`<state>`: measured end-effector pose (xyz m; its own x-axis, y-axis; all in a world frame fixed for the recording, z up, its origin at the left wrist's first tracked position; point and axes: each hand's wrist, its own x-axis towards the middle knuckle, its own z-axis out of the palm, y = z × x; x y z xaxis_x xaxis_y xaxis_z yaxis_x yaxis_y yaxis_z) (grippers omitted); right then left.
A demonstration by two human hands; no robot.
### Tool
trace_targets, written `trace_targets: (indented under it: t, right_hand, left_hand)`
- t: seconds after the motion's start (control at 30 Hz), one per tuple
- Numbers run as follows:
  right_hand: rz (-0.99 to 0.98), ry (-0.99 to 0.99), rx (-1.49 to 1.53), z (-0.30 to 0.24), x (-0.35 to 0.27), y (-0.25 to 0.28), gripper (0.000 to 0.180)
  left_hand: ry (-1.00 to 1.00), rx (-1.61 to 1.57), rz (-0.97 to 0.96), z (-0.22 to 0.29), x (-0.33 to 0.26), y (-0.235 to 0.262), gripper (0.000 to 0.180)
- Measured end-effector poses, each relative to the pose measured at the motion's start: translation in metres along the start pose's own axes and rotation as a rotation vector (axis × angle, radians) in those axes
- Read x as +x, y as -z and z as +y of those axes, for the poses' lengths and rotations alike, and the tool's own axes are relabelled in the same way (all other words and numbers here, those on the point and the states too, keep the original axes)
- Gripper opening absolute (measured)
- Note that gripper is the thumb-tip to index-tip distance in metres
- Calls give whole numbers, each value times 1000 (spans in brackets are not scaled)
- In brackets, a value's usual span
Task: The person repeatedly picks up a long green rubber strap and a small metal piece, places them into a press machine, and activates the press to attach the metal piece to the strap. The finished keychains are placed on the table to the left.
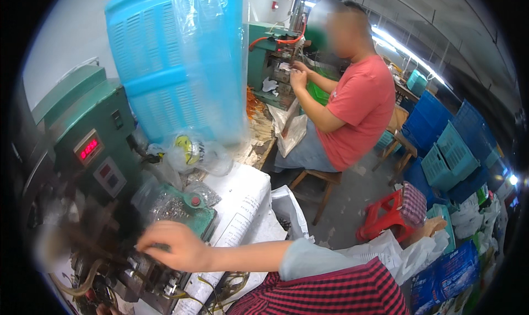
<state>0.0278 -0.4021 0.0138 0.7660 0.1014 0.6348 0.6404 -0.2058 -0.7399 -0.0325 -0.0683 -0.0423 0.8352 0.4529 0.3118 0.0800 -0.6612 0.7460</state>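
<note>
My right hand (173,245) reaches in from the right over the tooling of a green bench machine (88,122). Its thumb and fingers are pinched together; anything between them is too small to make out. Below the fingertips are the machine's metal fixture (149,276) and bent, brownish-yellow strips (206,287). Only some fingertips of what seems to be my left hand (104,310) show at the lower edge beside the fixture, so its grip is hidden. Just beyond my right hand, a clear plastic tray (165,202) of small metal parts sits by a green block with a red button (195,201).
Printed paper (242,205) covers the bench beside my forearm. A tall blue crate (165,67) and plastic bags (201,158) stand behind. Farther right, a person in a red shirt (361,111) works at another machine. A red stool (386,216) and teal crates (452,155) occupy the floor.
</note>
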Motion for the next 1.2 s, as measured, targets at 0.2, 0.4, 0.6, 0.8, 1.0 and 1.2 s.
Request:
trace_targets:
  t: [0.2, 0.4, 0.6, 0.8, 1.0, 1.2]
  right_hand:
    - [84, -214, 146, 5, 3, -59, 31]
    - [102, -336, 420, 9, -1, -68, 49]
    - [-25, -424, 536, -4, -1, -70, 59]
    - [-179, -199, 234, -37, -7, -38, 63]
    - [-116, -472, -424, 77, -9, 13, 32]
    - [-126, -291, -366, 72, -42, 30, 23]
  left_hand:
    - [126, -394, 109, -60, 9, -17, 25]
    - [94, -537, 330, -42, 25, -4, 23]
    - [-256, -494, 316, 36, 41, 9, 17]
    - [-927, -297, 40, 124, -1, 8, 12]
    - [-1170, -54, 28, 134, -37, -49, 15]
    - [-1170, -24, 26, 127, -29, -49, 28]
